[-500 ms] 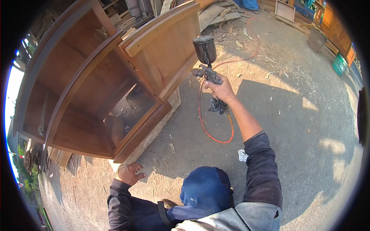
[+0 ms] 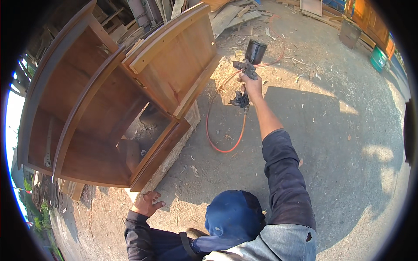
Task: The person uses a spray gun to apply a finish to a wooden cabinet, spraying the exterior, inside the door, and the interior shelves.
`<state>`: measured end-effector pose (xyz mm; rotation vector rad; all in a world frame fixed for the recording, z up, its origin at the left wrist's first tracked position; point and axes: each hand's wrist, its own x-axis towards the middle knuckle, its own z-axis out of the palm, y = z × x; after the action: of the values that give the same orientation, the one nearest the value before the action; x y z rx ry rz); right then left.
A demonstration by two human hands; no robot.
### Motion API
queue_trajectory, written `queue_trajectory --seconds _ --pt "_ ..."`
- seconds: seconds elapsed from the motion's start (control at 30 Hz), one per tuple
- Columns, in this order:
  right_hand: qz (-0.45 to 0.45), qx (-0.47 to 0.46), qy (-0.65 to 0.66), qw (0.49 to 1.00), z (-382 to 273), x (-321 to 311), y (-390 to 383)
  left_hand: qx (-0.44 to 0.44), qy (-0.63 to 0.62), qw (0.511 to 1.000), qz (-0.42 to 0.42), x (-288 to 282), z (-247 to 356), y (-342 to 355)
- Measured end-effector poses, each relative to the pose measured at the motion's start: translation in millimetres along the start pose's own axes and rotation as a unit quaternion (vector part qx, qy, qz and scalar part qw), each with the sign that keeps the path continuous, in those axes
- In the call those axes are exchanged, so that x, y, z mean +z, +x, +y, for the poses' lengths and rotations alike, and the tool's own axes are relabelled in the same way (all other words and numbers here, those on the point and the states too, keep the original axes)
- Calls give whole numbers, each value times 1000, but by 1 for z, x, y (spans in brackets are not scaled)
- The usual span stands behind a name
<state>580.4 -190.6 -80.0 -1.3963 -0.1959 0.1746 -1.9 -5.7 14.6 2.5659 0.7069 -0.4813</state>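
Grey ground, strewn with chips toward the wood piles, could send dust onto the boards if blown air hits it. The cabinet, left of centre, rests on a rough pale plank, and a knock at its low corner might shift it; its panels are smooth reddish-brown wood, its edges curved. Its door, flat-panelled with a paler bar, stands open and could swing if bumped. The orange hose makes a thin loop beneath the gun and might snag if the arm reaches far. That gun, dark and crusted, is held right of the door and apart from it, the right hand clamped round its grip; a steep tilt could spill whatever the glossy black cup hides. The left hand has its fingers apart and lightly bent, nothing seen in its grasp, just beside the low corner; whether it touches, I cannot tell. A crumpled black rag hangs below the grip.
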Motion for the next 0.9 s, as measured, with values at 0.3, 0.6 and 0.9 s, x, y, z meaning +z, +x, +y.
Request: queue_trajectory --seconds 0.3,0.6,0.9 --pt "-107 97 177 974 54 -15 -71 8 -2 1000 -3 3 -1 3" --pt "-298 115 127 939 28 -17 -146 17 7 1000 17 1 13 13" --pt "-382 -21 -38 923 -64 2 -172 29 -5 999 39 1 11 14"
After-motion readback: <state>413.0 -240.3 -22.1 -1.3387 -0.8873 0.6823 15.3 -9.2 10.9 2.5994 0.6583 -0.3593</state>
